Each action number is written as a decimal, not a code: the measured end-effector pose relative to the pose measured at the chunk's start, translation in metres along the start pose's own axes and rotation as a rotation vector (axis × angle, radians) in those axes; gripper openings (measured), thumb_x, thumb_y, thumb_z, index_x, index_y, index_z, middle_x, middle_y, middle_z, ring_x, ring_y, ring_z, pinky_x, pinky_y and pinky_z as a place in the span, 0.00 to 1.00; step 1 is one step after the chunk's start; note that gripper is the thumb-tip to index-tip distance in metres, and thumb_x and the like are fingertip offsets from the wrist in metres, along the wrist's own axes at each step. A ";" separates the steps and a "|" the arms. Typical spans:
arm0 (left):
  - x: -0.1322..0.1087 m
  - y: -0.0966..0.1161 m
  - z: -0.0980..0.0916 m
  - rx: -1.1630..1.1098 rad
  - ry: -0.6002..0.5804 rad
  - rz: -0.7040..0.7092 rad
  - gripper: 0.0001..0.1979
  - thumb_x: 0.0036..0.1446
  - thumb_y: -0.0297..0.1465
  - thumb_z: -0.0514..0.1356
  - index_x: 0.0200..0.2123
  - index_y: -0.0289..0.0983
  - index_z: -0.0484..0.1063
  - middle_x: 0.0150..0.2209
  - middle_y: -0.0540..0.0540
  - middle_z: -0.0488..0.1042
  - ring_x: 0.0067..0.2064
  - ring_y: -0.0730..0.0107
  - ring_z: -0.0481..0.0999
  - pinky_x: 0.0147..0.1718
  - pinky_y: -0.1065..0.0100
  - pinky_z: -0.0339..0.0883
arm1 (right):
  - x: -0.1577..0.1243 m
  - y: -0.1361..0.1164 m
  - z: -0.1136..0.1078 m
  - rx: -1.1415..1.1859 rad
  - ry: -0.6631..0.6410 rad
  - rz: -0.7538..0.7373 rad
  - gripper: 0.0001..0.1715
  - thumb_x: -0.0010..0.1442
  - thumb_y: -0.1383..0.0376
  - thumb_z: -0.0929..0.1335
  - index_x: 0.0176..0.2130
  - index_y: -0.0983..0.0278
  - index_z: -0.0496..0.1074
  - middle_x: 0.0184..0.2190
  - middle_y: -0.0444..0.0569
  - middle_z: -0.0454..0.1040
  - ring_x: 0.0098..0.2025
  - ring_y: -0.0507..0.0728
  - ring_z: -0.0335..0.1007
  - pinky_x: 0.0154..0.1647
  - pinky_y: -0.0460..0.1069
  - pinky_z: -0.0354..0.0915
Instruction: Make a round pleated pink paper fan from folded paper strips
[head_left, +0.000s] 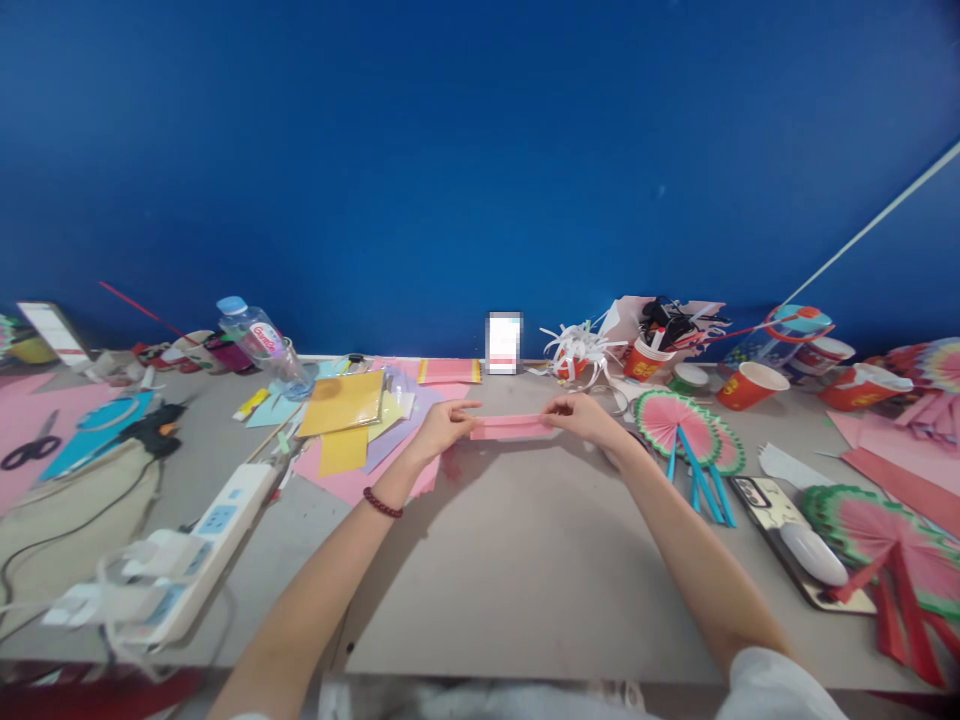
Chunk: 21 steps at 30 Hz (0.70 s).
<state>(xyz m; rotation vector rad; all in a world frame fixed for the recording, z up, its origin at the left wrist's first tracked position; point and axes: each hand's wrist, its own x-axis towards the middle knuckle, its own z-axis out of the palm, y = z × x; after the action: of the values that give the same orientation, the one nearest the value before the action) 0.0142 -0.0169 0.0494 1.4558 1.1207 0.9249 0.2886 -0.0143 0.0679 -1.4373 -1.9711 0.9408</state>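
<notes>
A narrow folded strip of pink paper is held level just above the grey table, far out in front of me. My left hand pinches its left end, fingers closed. My right hand pinches its right end the same way. A dark red bead bracelet circles my left wrist. Both arms stretch forward from the near edge.
Sheets of yellow, pink and lilac paper lie left of the hands. Finished pink-and-green paper fans lie to the right, with red paper cups behind. A power strip, glue gun, scissors and water bottle sit left.
</notes>
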 end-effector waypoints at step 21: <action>-0.004 -0.034 0.017 1.236 -0.032 0.494 0.12 0.55 0.18 0.50 0.36 0.36 0.70 0.34 0.42 0.71 0.39 0.61 0.70 0.36 0.62 0.64 | 0.005 0.008 0.040 -0.803 -0.036 -0.302 0.08 0.62 0.68 0.62 0.36 0.65 0.71 0.35 0.52 0.73 0.37 0.57 0.67 0.35 0.47 0.55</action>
<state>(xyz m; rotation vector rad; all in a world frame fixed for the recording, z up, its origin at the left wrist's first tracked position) 0.0238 -0.0245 0.0128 2.8227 1.4064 0.4616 0.2618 -0.0168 0.0364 -1.4201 -2.6476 0.0113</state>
